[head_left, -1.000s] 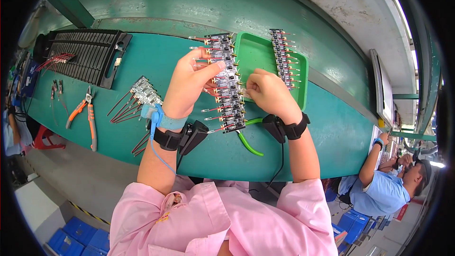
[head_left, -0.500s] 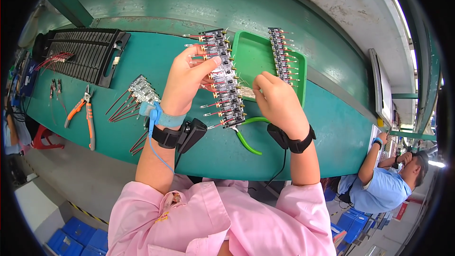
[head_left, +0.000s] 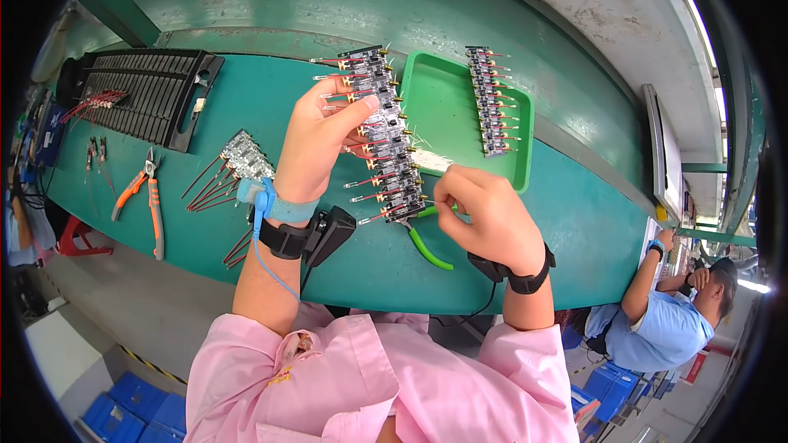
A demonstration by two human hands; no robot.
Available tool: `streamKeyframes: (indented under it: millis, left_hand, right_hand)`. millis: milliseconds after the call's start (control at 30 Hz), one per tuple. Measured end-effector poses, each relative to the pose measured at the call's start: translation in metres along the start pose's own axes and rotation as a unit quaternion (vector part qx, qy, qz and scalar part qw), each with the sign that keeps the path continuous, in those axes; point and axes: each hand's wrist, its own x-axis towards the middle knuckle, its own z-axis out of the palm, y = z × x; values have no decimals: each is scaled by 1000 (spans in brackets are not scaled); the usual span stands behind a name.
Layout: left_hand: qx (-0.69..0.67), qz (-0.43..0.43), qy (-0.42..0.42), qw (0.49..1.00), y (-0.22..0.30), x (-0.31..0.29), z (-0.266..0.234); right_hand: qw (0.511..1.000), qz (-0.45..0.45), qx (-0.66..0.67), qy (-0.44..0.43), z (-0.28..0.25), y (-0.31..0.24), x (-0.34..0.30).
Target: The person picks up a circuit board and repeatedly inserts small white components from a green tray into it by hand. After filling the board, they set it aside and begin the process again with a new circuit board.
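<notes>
My left hand [head_left: 316,139] is closed around a long circuit board strip [head_left: 384,133], thumb on its face. Red wires with clear tips stick out along the strip's left edge, and small brass-coloured parts line its right edge. Beside the strip's lower end, my right hand [head_left: 492,213] pinches a thin pale stick-like piece [head_left: 430,202], mostly hidden by the fingers. A pile of thin white pieces [head_left: 432,160] lies in the green tray [head_left: 526,119] behind. Another such board strip [head_left: 492,107] rests in that tray. Green-handled pliers [head_left: 429,251] lie partly under the held strip.
Orange-and-grey pliers [head_left: 154,205] and a cluster of small boards with red wires [head_left: 246,156] lie on the green table [head_left: 566,246] to the left. A black slotted rack [head_left: 152,102] stands at the far left. A person in blue [head_left: 657,324] sits at the right.
My right hand has moved down and nearer, from beside the tray's white pieces to the strip's lower end. The held strip has shifted slightly left.
</notes>
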Motion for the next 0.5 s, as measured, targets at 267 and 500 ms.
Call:
streamKeyframes:
  millis: [267,500]
  left_hand:
    - [2,1,-2,1000,-3,1,1]
    - [-1,1,-5,1000,-2,-1,1]
  right_hand:
    - [1000,-6,5,18,4,-3,-2]
    - [995,15,82,46,7,-4,-5]
